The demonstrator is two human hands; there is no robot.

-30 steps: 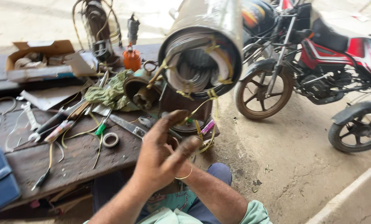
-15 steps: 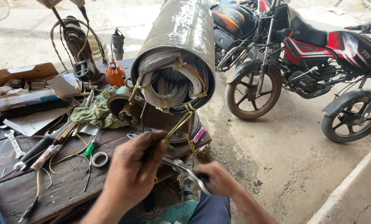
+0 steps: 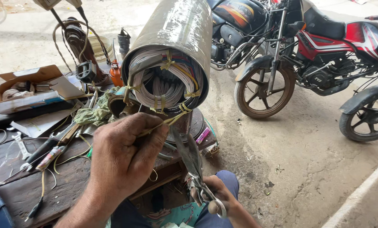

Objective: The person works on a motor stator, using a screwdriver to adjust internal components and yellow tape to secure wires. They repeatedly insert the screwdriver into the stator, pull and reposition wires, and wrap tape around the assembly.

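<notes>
Yellow tie string (image 3: pixel 172 120) running taut from left hand (image 3: pixel 123 162), pinching it between closed fingers, up-right to stator winding (image 3: pixel 165 82) just beyond. Right hand (image 3: pixel 216 198), lower and nearer the body, gripping scissors (image 3: pixel 193 158), blades pointing up toward string.

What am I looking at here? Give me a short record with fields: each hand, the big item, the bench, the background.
left hand: pinches a yellow tie string pulled taut from the windings
right hand: holds scissors, blades pointing up toward the string
big item: metal cylinder with its open end full of wire windings
bench: wooden workbench with scattered tools, cardboard box
background: parked motorcycles
</notes>
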